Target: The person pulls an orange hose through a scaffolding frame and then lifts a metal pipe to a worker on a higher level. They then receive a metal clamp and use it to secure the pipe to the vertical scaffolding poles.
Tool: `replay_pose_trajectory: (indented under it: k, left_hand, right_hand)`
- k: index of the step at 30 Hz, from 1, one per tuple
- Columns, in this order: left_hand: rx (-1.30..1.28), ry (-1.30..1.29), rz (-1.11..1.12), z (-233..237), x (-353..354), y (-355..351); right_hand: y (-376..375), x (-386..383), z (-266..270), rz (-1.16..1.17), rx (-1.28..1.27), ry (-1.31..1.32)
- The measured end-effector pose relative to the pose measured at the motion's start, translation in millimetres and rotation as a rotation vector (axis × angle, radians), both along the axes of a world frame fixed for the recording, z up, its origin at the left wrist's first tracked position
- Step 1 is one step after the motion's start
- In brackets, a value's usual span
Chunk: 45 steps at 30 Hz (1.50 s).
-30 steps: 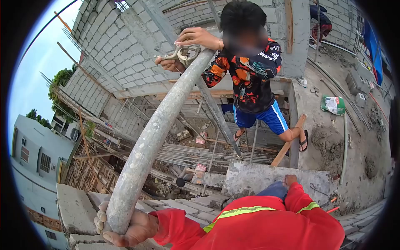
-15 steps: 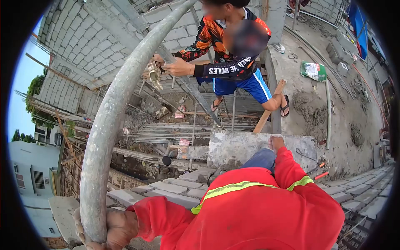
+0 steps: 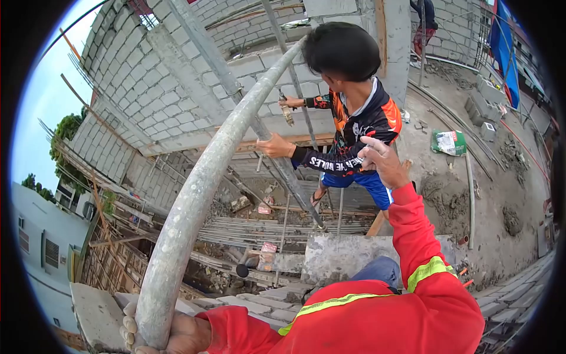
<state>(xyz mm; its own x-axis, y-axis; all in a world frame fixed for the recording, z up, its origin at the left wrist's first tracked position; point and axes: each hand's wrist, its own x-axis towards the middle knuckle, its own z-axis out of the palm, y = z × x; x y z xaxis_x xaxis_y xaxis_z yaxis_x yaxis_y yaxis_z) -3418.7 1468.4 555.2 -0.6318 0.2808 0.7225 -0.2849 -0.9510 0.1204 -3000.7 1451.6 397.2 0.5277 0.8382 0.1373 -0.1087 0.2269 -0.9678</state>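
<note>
The left hand (image 3: 184, 334) has its fingers wrapped around the near end of a thick pipe (image 3: 206, 177). The right hand (image 3: 386, 162) is raised, fingers released and bent. Beyond, a co-worker (image 3: 356, 127) grips a slanting pole (image 3: 280, 159) and a metal clamp (image 3: 288, 114).

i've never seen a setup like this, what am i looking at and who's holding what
There is no machine here: a person in red sleeves wears one camera on the head. It takes every picture, looking forward and down.

Their left hand grips the near end of a thick metal pipe, which slants up and away. Their right hand is raised, with nothing visible in it.

The co-worker has one hand on a slanted steel pole and holds a small metal piece, perhaps a clamp, in the other.

On the concrete floor at right lie a green-and-white sack and a heap of wet mortar.
</note>
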Motion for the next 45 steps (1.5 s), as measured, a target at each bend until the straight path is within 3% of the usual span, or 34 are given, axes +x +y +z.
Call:
replay_pose_trajectory:
  k: [4, 11, 19, 25, 28, 30, 32, 33, 37, 45]
  left_hand:
    - [-0.043, 0.041, 0.028, -1.8, -2.4, 0.9]
    - [-0.042, 0.025, 0.019, -0.6, -3.5, 4.4]
    - [-0.022, -0.006, -0.018, 0.3, -5.0, 5.2]
    - [0.026, 0.003, 0.063, 5.9, -2.9, 9.8]
    - [0.025, 0.012, 0.16, 5.7, -2.2, 11.7]
    - [0.06, 0.012, 0.121, 6.5, -3.3, 13.6]
    - [0.049, 0.013, 0.121, 4.9, -3.3, 14.7]
    - [0.247, 0.166, 0.565, -6.9, -31.7, 38.2]
    - [0.199, 0.113, 0.312, -0.2, -16.0, 32.1]
    - [0.206, 0.126, 0.312, 2.1, -4.1, 33.9]
  right_hand:
    - [-13.4, -22.1, -58.8, 0.023, -0.132, 0.183]
    - [-74.7, -70.6, -226.2, -0.001, -0.557, 0.472]
    - [-131.5, -82.3, -328.0, -0.125, -0.779, 0.414]
    - [-148.6, -64.7, -338.5, -0.257, -0.772, 0.502]
    - [-166.3, -58.9, -351.4, -0.286, -0.814, 0.387]
    - [-174.8, -61.7, -331.8, -0.332, -0.808, 0.457]
    - [-193.7, -57.6, -350.5, -0.323, -0.755, 0.562]
    - [-205.2, -59.7, -359.6, -0.319, -0.725, 0.615]
    - [-230.7, -68.6, -367.6, -0.391, -0.801, 0.571]
    - [-239.0, -58.5, -372.6, -0.496, -0.73, 0.723]
